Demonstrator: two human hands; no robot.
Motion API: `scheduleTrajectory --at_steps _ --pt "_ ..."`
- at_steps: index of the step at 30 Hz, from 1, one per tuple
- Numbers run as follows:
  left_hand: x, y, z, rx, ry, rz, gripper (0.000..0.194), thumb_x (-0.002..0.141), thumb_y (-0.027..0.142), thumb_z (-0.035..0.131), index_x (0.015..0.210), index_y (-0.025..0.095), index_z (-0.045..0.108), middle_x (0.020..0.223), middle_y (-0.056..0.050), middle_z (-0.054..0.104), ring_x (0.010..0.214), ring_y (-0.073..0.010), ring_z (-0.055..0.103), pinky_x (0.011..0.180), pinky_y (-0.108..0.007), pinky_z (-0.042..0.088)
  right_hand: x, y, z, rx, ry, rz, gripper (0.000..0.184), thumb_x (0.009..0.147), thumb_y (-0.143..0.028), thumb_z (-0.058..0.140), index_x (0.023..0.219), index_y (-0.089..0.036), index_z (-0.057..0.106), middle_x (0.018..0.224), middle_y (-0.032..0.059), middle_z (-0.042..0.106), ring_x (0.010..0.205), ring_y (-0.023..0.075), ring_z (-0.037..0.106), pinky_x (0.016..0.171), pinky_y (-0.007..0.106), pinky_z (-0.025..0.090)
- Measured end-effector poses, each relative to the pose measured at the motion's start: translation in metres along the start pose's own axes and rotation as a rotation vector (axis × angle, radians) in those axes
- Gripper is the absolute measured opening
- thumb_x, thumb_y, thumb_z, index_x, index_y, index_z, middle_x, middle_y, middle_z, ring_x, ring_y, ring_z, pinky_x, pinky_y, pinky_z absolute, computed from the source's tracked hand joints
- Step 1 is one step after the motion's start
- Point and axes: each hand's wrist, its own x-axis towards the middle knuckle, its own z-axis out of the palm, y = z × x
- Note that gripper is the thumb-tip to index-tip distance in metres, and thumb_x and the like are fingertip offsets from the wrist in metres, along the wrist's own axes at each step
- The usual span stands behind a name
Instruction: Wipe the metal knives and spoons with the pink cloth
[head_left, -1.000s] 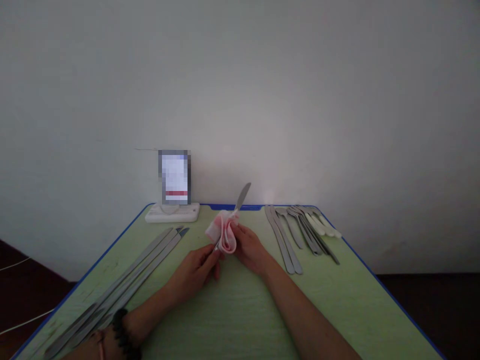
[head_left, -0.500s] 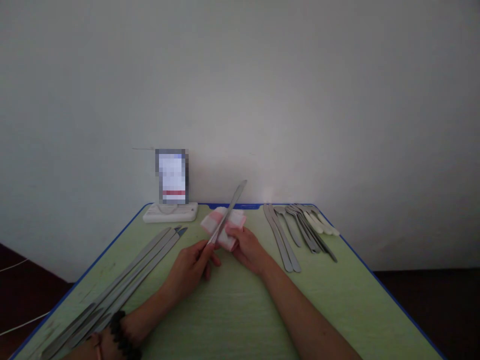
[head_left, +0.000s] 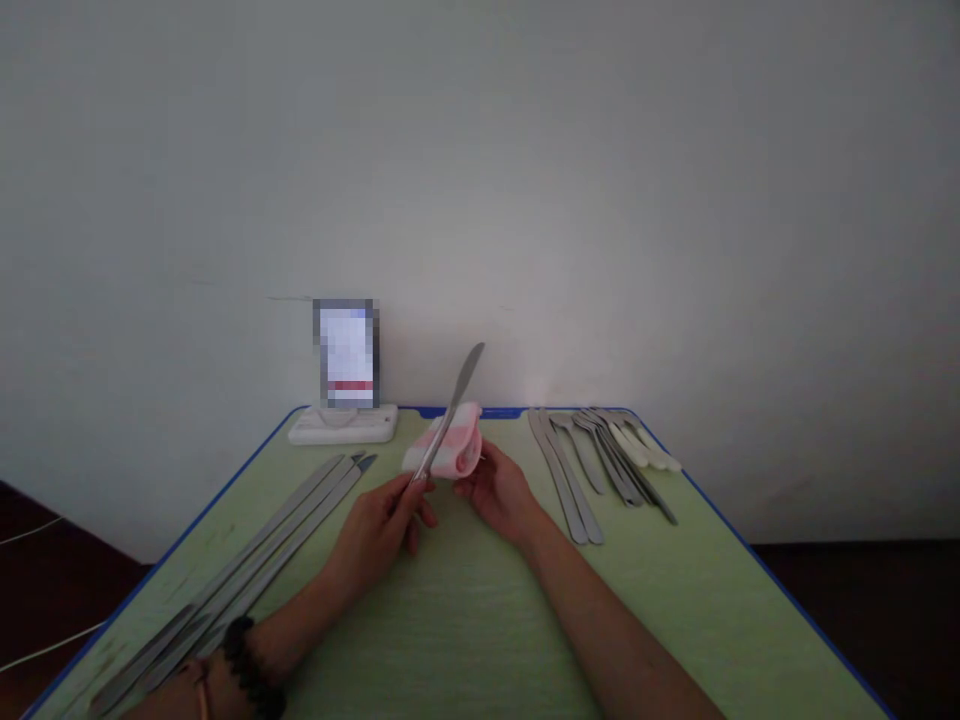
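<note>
My left hand (head_left: 386, 515) is closed round the handle of a metal table knife (head_left: 457, 395), whose blade tilts up and to the right. Behind the knife is a folded pink and white cloth (head_left: 469, 450). My right hand (head_left: 501, 492) grips the cloth from its lower right side, fingers partly hidden beneath it. Both hands are above the middle of the green table (head_left: 450, 620).
Several long knives (head_left: 285, 530) lie at the left, partly behind my left forearm. Two knives (head_left: 562, 480), a spoon (head_left: 581, 455), several forks (head_left: 611, 460) and white-handled pieces (head_left: 637, 450) lie at the right. A blurred screen (head_left: 346, 350) stands on a white base (head_left: 341, 430) near the wall.
The cloth has come off the blade's near face and now sits folded behind the knife. My right thumb has left the cloth's front; the knife has turned slightly more upright.
</note>
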Motion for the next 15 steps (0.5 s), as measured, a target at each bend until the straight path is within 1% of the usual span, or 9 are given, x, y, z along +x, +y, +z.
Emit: scheduleTrajectory --at_steps 1,3,7,12,15 --pt "-0.0004 0.0012 0.0003 0.004 -0.010 0.006 0.038 0.089 0.050 0.039 0.084 0.017 0.058 0.065 0.000 0.065 0.041 -0.0111 0.052 0.045 -0.022 0.041 -0.0003 0.0013 0.0012 -0.040 -0.016 -0.028 0.019 0.078 -0.034 0.062 0.081 -0.016 0.065 0.069 0.0029 0.065 0.060 0.0130 0.055 0.052 0.023 0.043" --pt "-0.0013 0.0029 0.0013 0.013 -0.043 0.014 0.038 0.089 0.049 0.039 0.078 0.018 0.057 0.064 0.000 0.065 0.041 -0.0108 0.052 0.045 -0.021 0.040 -0.0015 0.0043 0.0045 -0.107 -0.066 -0.071 0.017 0.075 -0.033 0.066 0.082 -0.017 0.065 0.070 0.0013 0.064 0.062 0.0126 0.054 0.057 0.024 0.043" --pt "-0.0027 0.0015 0.0045 0.028 -0.129 0.030 0.037 0.090 0.048 0.039 0.078 0.018 0.058 0.066 0.000 0.066 0.042 -0.0103 0.051 0.046 -0.020 0.040 -0.0043 0.0074 0.0074 -0.188 -0.140 -0.070 0.028 0.074 -0.043 0.069 0.071 -0.017 0.062 0.067 -0.0004 0.060 0.063 0.0117 0.050 0.065 0.026 0.041" --pt "-0.0032 -0.0015 0.0061 0.143 -0.176 0.036 0.042 0.091 0.047 0.037 0.070 0.019 0.060 0.053 0.002 0.061 0.045 -0.0116 0.051 0.052 -0.021 0.041 -0.0059 0.0055 0.0032 -0.316 -0.208 -0.004 0.031 0.064 -0.042 0.077 0.069 -0.016 0.062 0.066 -0.0007 0.060 0.063 0.0116 0.050 0.064 0.025 0.038" --pt "-0.0035 -0.0030 0.0065 0.172 -0.195 0.005 0.042 0.089 0.047 0.039 0.066 0.019 0.060 0.054 0.001 0.064 0.047 -0.0127 0.054 0.053 -0.021 0.041 -0.0063 0.0044 0.0023 -0.355 -0.222 0.005 0.030 0.062 -0.042 0.078 0.067 -0.016 0.063 0.066 -0.0008 0.060 0.063 0.0114 0.050 0.062 0.024 0.037"
